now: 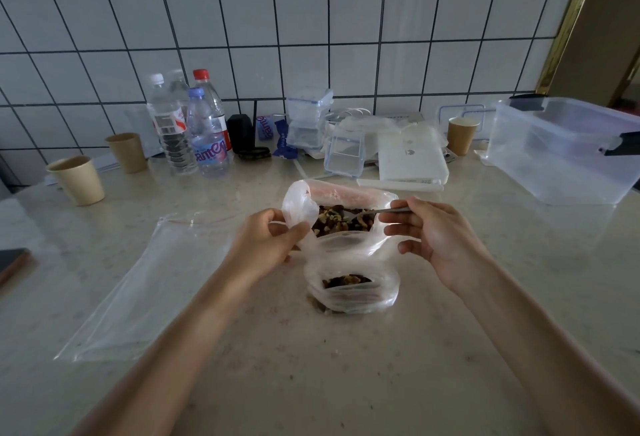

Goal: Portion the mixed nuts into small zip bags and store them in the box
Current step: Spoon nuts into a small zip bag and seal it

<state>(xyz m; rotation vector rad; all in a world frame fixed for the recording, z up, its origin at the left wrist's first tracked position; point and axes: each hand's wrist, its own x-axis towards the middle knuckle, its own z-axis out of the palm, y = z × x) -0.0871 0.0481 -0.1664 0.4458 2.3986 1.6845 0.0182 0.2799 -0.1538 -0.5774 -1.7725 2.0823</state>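
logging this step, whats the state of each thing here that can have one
big nut bag: mouth held open
small zip bag: open, partly filled with nuts
spoon: tip in the big bag's nuts
left hand: pinching the big bag's rim
right hand: holding the spoon
storage box: open, no lid on
empty zip bag: lying flat

Two hands, left [268,238] and right [433,238], were in view, with one spoon [384,211]. Two bags [341,224] [351,292] held nuts and one flat bag [145,283] lay empty. There were three cups [77,179] [126,151] [462,135], four bottles [169,127] [207,134] [209,96] [178,84] and one large box [564,148].
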